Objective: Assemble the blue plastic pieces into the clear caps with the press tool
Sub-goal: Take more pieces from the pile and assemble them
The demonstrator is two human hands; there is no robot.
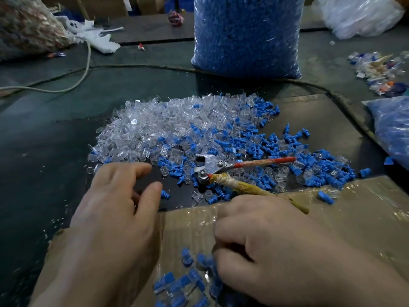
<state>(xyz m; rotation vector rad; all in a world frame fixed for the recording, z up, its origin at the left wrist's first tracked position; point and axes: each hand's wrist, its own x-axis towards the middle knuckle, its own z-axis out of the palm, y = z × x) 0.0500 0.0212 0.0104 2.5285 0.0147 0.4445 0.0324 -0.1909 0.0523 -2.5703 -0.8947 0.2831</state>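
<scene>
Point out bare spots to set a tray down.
Bare mat left of the clear caps, below the white cable. Smaller bare brown board between the blue pieces and the black cable. Crowded around the press tool.

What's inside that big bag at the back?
The bag is packed with tiny blue pieces, showing through its clear plastic. Its top is out of view, and anything deep inside is covered.

My left hand (115,209) hangs with loose, spread fingers over the dark worktop (44,140). My right hand (272,247) curls over the capped pieces (177,282) on the cardboard (365,207); whether it grips any I cannot tell. The press tool (221,168) lies among the clear caps (155,125) and the blue pieces (287,149), with a full bag (245,34) behind.
</scene>
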